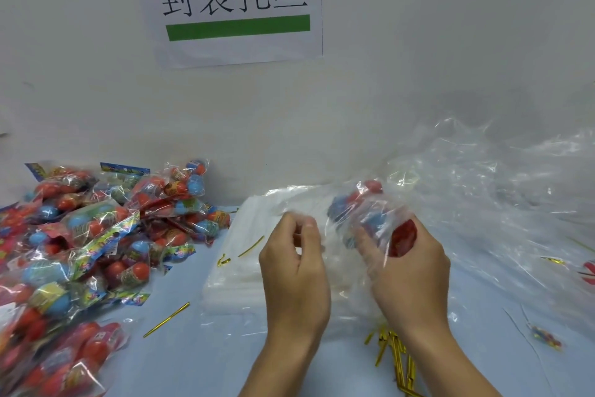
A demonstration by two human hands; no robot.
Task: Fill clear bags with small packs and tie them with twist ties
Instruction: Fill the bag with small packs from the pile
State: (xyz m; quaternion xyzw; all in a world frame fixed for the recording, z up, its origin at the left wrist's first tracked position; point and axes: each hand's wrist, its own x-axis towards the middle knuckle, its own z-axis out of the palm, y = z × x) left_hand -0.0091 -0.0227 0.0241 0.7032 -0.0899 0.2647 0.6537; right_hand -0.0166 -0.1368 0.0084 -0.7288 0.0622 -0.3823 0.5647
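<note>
My right hand (409, 268) grips a clear bag (370, 213) holding small red and blue packs, above the stack of flat clear bags (244, 255). My left hand (294, 264) is just left of it, fingers curled and pinching the thin film at the bag's edge. A bundle of gold twist ties (394, 354) lies on the table under my right wrist. Loose gold ties (167, 319) lie to the left, and one (251, 247) rests on the bag stack.
A big heap of colourful small packs (90, 235) covers the table's left side. Crumpled clear plastic (502, 203) fills the right side up to the white wall. A paper sign (236, 7) hangs on the wall behind.
</note>
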